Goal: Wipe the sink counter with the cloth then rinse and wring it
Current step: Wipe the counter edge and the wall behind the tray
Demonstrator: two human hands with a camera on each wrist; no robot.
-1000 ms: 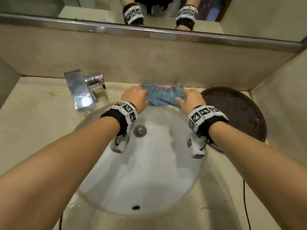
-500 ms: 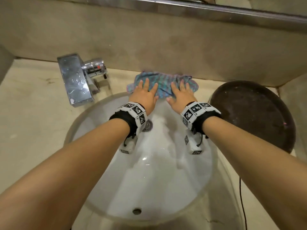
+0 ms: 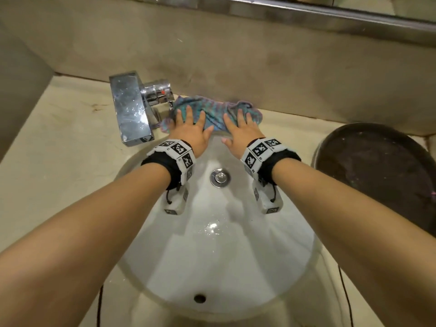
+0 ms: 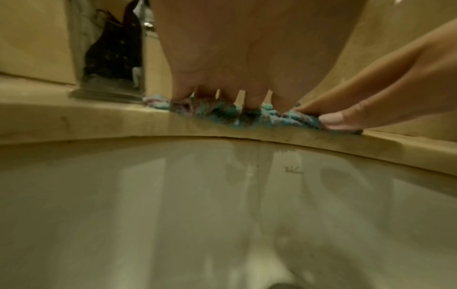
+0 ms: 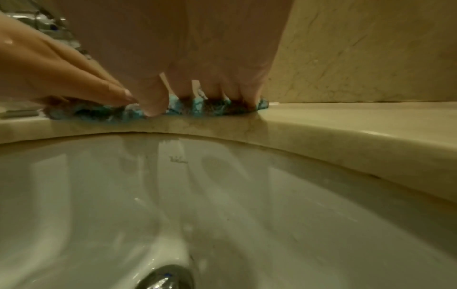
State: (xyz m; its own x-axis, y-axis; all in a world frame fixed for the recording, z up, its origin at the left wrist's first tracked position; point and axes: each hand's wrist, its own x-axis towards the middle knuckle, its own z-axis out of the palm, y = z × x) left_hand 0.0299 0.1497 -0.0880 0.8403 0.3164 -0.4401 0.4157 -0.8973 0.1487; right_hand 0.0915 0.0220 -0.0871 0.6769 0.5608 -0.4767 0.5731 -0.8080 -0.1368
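A teal and purple knitted cloth (image 3: 213, 112) lies spread on the beige counter (image 3: 59, 147) behind the white sink (image 3: 217, 256), right of the chrome faucet (image 3: 131, 109). My left hand (image 3: 190, 128) presses flat on the cloth's left part with fingers straight and spread. My right hand (image 3: 240, 129) presses flat on its right part the same way. In the left wrist view the cloth (image 4: 222, 115) shows under my fingers (image 4: 249, 99) at the counter's edge. The right wrist view shows the cloth (image 5: 197, 107) under my right fingers (image 5: 153, 97).
A dark round pan (image 3: 377, 173) sits on the counter at the right. The backsplash wall (image 3: 236, 60) rises just behind the cloth, with a mirror ledge (image 3: 306, 13) above. The sink drain (image 3: 220, 177) lies below my wrists. A side wall (image 3: 18, 90) stands at left.
One second ago both hands gripped the bunched cloth over the sink's back rim. They have since laid it on the counter, opened flat on it, and slid it left toward the faucet.
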